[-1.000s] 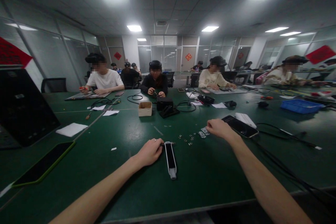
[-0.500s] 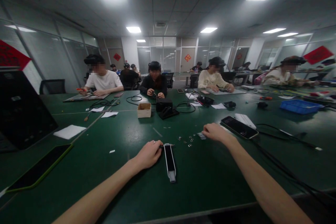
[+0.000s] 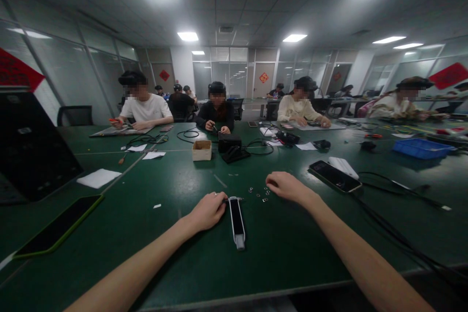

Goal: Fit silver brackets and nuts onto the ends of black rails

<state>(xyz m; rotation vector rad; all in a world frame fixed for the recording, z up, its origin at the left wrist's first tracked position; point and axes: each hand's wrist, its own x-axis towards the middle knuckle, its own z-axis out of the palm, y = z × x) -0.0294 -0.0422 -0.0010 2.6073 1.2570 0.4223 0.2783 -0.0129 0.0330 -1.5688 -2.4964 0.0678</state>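
Observation:
My left hand point(image 3: 210, 210) rests on the green table point(image 3: 292, 263) with its fingers closed. At its fingertips is a thin rod-like thing point(image 3: 240, 199) that runs across the top end of a slim white-framed device point(image 3: 237, 222) with a long black face. What kind of rod it is, I cannot make out. My right hand point(image 3: 287, 186) hovers with curled, pinched fingers at the right edge of several small shiny metal pieces point(image 3: 265, 200). Whatever those fingertips hold is hidden or too small to see.
Right of my right hand lies a black phone point(image 3: 334, 176) beside a white block and black cables. A green-edged phone point(image 3: 58, 226) is on the left. Farther off stand a small cardboard box point(image 3: 202, 151) and a blue tray point(image 3: 422, 148). Several people sit across the table.
My right hand has moved left, towards the small metal pieces. The small clear bag seen by its fingers earlier is now out of sight. My left hand stays by the device.

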